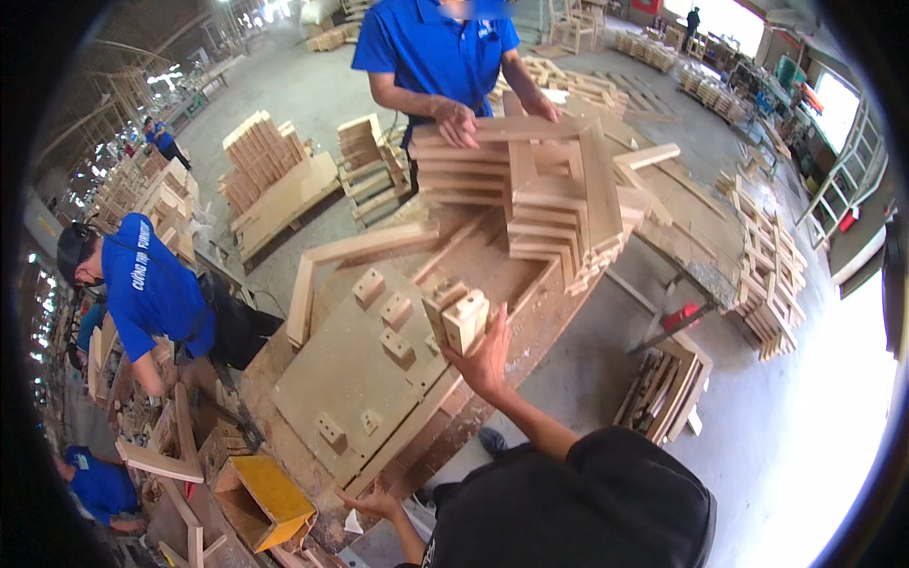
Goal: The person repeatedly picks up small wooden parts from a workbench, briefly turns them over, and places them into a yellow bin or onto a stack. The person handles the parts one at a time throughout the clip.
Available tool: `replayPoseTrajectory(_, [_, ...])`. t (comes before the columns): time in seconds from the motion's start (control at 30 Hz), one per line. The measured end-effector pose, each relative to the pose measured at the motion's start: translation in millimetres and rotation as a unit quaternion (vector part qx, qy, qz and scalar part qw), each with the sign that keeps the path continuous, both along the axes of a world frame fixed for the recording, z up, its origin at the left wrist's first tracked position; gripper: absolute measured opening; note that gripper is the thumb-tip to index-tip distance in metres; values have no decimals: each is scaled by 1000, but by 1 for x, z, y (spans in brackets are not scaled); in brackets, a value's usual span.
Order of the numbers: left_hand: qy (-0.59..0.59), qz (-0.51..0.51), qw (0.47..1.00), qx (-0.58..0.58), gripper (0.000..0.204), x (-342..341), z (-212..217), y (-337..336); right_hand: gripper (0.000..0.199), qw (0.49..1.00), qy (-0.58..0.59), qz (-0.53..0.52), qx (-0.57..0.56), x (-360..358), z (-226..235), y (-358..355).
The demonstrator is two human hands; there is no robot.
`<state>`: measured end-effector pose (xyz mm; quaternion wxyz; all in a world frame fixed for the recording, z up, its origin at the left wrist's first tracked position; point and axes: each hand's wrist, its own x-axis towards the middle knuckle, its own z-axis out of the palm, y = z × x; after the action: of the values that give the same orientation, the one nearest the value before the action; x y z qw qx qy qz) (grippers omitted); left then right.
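My right hand [486,358] is closed round a light wooden block [466,322] with holes in its top, the thumb low on its near side and the fingers along its right. Another wooden block [439,301] stands right behind it, by the right edge of a flat jig board [331,379]. Small drilled wooden blocks [396,308] are fixed on this board. Near the board's lower end, my left hand [379,504] is open with its fingers apart and holds nothing. A white scrap [352,523] lies close to its fingertips.
An angled wooden frame piece [308,284] rests at the board's far left. Beyond, a co-worker in blue [440,62] has both hands on a stack of angled wooden frames [559,194]. A yellow-sided box [268,497] stands lower left, near another co-worker [156,284].
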<state>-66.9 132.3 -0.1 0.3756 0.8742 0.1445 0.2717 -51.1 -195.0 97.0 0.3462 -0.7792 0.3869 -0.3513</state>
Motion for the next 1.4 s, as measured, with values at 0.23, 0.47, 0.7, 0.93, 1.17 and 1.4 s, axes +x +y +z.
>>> replayPoseTrajectory(0.23, [44, 7, 995, -85, 101, 7, -4, 6, 115, 999, 25, 13, -33, 3, -17, 0])
replayPoseTrajectory(0.47, [32, -78, 977, -196, 85, 0, -14, 31, 102, 997, -1, 67, 29, 6, -20, -1])
replayPoseTrajectory(0.7, [8, -102, 993, -66, 84, 6, -10, 27, 99, 983, -69, 76, -151, -8, -54, -19])
replayPoseTrajectory(0.93, [25, -23, 997, -73, 91, -12, -5, 30, 97, 941, -123, 3, -317, -2, 38, -4])
replayPoseTrajectory(1.17, [71, -37, 992, -99, 97, -9, 1, 35, 104, 930, -88, -13, -356, 19, 38, -18])
replayPoseTrajectory(1.4, [100, -46, 985, -132, 109, -1, -2, 40, 116, 926, -27, -30, -375, 12, 4, -14])
